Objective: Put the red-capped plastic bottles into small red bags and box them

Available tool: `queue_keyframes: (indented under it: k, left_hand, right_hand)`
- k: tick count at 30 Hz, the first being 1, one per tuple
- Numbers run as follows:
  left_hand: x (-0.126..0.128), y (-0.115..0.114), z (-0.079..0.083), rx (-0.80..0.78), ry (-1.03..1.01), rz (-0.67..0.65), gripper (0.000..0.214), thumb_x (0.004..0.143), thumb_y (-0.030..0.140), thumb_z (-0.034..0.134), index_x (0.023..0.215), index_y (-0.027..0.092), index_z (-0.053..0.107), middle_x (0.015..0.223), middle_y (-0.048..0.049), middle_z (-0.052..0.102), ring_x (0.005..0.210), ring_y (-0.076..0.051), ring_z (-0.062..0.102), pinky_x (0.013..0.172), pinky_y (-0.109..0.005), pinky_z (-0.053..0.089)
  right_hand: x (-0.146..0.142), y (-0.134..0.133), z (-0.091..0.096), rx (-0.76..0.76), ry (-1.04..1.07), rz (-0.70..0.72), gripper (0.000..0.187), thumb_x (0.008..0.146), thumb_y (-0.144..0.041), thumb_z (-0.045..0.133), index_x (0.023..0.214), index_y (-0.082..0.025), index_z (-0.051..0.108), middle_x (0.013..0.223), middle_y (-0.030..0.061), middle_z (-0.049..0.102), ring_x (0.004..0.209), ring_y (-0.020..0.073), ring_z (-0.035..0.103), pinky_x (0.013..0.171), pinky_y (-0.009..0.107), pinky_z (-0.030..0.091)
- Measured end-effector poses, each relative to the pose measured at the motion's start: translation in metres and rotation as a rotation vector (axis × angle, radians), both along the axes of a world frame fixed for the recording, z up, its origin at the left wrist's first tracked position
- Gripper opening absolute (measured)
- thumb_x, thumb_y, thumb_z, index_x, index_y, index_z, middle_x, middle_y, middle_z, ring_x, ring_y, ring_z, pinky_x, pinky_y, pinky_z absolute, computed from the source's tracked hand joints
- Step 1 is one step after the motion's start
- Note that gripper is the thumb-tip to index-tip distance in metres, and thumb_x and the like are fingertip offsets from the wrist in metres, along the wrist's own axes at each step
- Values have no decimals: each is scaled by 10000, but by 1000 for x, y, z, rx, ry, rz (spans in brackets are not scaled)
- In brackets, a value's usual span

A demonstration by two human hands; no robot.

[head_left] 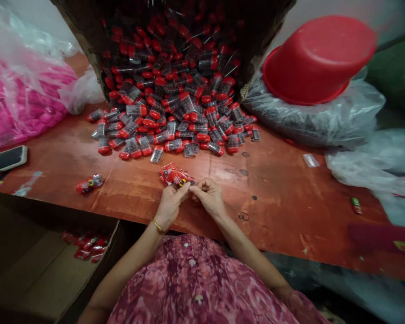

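My left hand (168, 204) is closed in a pinch at the near edge of the red printed plastic packets (175, 175), which lie in a small overlapping stack on the table. Close beside it, my right hand (209, 197) also pinches, its fingertips almost meeting the left thumb; what lies between them is too small to make out. Just beyond is a large heap of small clear containers with red caps (168, 130) and dark contents, spilling from a tipped carton (87, 40). A filled red packet (89, 183) rests alone to the left.
An open cardboard box (47, 270) below the table's left edge holds several red packets (87, 245). At left are a phone (6, 160) and a bag of pink pieces (23, 99). A red tub (320, 58) stands upside down on a filled plastic bag (310, 117) at right.
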State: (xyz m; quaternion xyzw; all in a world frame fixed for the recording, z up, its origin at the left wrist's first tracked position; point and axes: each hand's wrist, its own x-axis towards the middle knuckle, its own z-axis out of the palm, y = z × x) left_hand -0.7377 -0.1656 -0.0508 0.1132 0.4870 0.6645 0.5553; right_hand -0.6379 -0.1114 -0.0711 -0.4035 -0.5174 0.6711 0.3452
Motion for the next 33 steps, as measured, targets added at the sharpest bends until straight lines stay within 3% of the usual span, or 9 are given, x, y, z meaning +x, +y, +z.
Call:
queue_keyframes:
  k: [7,11,13,16,18,20,24,28,33]
  left_hand:
    - [-18,-8,-4,-134,-111,36,321,585,320,799,794,137,640,707,-30,707,626,-132,663,658,-239,522]
    - [-37,-16,0,-203,-125,111,194,676,259,742,798,154,633,711,-28,713,620,-135,670,628,-234,526]
    - [-56,-21,4,-222,-147,233,89,768,239,658,797,158,631,712,-23,709,618,-120,666,613,-215,521]
    - [-89,-30,9,-243,-211,581,175,888,223,488,768,179,608,688,5,686,630,-77,654,658,-179,513]
    - [-103,-36,10,-200,-222,782,226,916,261,433,770,195,592,763,4,691,723,-66,661,739,-170,505]
    - [-104,-39,9,-133,-207,844,261,916,346,415,804,195,595,911,-31,693,854,-77,657,801,-178,494]
    - [-74,-32,3,-167,-64,635,257,817,422,548,835,177,623,962,-79,687,901,-151,655,802,-249,505]
    - [-50,-15,-5,-120,654,242,228,641,304,748,848,219,702,1045,-84,688,1143,-261,550,996,-375,394]
    - [-61,3,-13,-251,1423,-208,242,747,319,656,973,259,715,1334,-78,535,1355,-340,290,1082,-568,174]
  right_hand:
    - [-27,6,-8,258,-151,171,506,611,-607,679,501,-191,413,502,-52,469,461,70,371,457,207,295]
    - [-23,36,1,641,-478,276,370,777,-522,583,611,-192,567,598,-3,582,579,126,487,560,239,369]
    - [-8,74,8,907,-696,171,271,871,-376,481,772,-189,650,798,66,659,769,189,541,715,302,409]
    - [28,136,11,1074,-1048,41,358,844,-133,410,1149,-139,598,1232,153,566,1085,280,466,871,406,373]
    - [51,164,6,1147,-1165,130,471,816,-76,404,1266,-145,523,1348,144,480,1175,296,401,899,428,357]
    - [67,172,-1,1196,-1218,231,501,818,-63,385,1300,-146,495,1347,131,486,1140,285,425,883,411,364]
    - [74,142,-12,1210,-1279,313,452,831,-103,381,1253,-131,540,1234,139,568,994,273,491,817,389,377]
    - [75,100,-17,1162,-1287,299,431,840,-106,344,1210,-124,565,1108,141,624,865,241,529,795,367,383]
    - [87,79,-18,1167,-1248,280,485,760,-58,381,1199,-143,571,1241,126,573,966,251,530,818,367,405]
